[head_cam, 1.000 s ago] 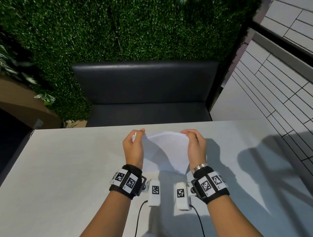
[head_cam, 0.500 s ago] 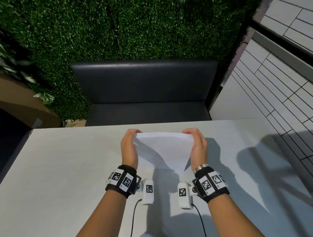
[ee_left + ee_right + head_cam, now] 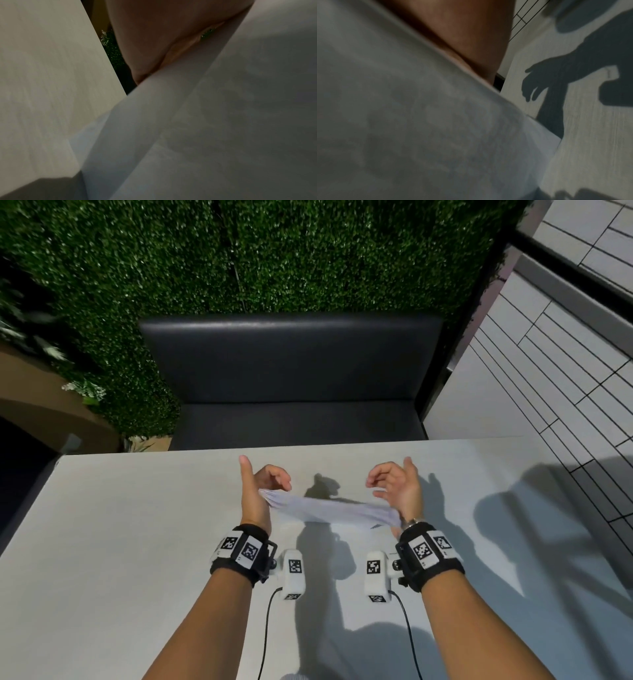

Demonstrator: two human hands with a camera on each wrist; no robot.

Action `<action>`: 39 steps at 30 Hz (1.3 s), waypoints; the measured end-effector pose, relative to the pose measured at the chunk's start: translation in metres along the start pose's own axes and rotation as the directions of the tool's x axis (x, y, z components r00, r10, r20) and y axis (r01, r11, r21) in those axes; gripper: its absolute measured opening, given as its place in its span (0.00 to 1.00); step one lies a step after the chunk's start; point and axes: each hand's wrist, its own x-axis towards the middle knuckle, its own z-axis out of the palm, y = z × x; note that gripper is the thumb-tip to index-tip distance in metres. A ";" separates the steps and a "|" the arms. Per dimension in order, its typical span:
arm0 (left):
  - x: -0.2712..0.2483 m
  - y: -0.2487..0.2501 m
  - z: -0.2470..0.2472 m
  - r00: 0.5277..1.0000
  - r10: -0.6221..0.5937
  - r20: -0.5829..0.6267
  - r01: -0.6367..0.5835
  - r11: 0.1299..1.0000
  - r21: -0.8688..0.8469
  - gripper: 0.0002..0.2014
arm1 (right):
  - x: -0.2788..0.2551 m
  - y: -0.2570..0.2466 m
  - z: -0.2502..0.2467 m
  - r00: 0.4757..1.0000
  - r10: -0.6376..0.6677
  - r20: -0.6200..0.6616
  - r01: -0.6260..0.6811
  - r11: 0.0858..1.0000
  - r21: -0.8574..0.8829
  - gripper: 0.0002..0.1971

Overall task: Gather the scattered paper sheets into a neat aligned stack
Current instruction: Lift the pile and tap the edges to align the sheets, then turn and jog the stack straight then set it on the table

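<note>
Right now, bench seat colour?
Black, glossy bench seat; clearest in the head view.

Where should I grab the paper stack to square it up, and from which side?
Judging by its pose, take the paper stack by its two short ends, left hand from the left, right hand from the right. It spans between the palms above the table, sagging mid-span, with sheets fanned at the left end.

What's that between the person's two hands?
A bundle of white paper sheets spans from the left hand to the right hand, above the table; the head view shows it.
</note>
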 end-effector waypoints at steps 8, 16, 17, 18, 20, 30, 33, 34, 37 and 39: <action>-0.004 0.005 0.046 0.911 -0.014 -0.413 0.009 1.000 -0.014 0.39 | 0.008 0.000 0.025 0.999 0.023 -0.039 -0.019 0.995 0.099 0.36; 0.018 0.017 0.043 0.746 -0.252 -0.616 0.088 0.955 -0.283 0.34 | 0.004 0.005 -0.010 0.992 0.052 -0.113 -0.033 0.986 0.163 0.16; 0.020 0.020 0.043 0.729 -0.271 -0.629 0.085 0.947 -0.309 0.34 | 0.002 0.010 -0.018 0.992 0.034 -0.121 -0.028 0.998 0.053 0.19; 0.022 0.022 0.041 0.709 -0.289 -0.644 0.088 0.941 -0.326 0.34 | -0.001 0.017 -0.029 0.995 0.000 -0.100 -0.009 0.995 -0.098 0.25; 0.026 0.024 0.039 0.662 -0.329 -0.673 0.095 0.928 -0.360 0.33 | -0.014 0.027 -0.041 0.999 -0.005 0.043 0.022 0.914 -0.405 0.36; 0.029 0.036 0.022 0.572 -0.239 -0.785 0.193 0.969 -0.154 0.23 | -0.043 0.012 -0.012 0.930 0.112 0.350 0.021 0.934 -0.357 0.38; 0.025 0.031 0.020 0.602 -0.084 -0.794 0.202 0.978 0.049 0.24 | -0.045 0.010 -0.001 0.918 0.116 0.379 0.015 0.945 -0.326 0.35; 0.024 0.031 0.020 0.596 -0.082 -0.799 0.212 0.976 0.057 0.24 | -0.045 0.011 0.003 0.938 0.102 0.331 0.026 0.932 -0.362 0.29; 0.018 0.042 0.024 0.672 -0.314 -0.670 0.194 0.949 -0.249 0.29 | -0.036 0.017 0.011 0.993 0.050 0.103 -0.001 0.904 -0.427 0.10; 0.009 0.046 0.023 0.830 -0.328 -0.450 0.142 0.906 -0.398 0.36 | -0.029 0.015 0.013 1.000 0.014 -0.024 -0.022 0.935 -0.353 0.08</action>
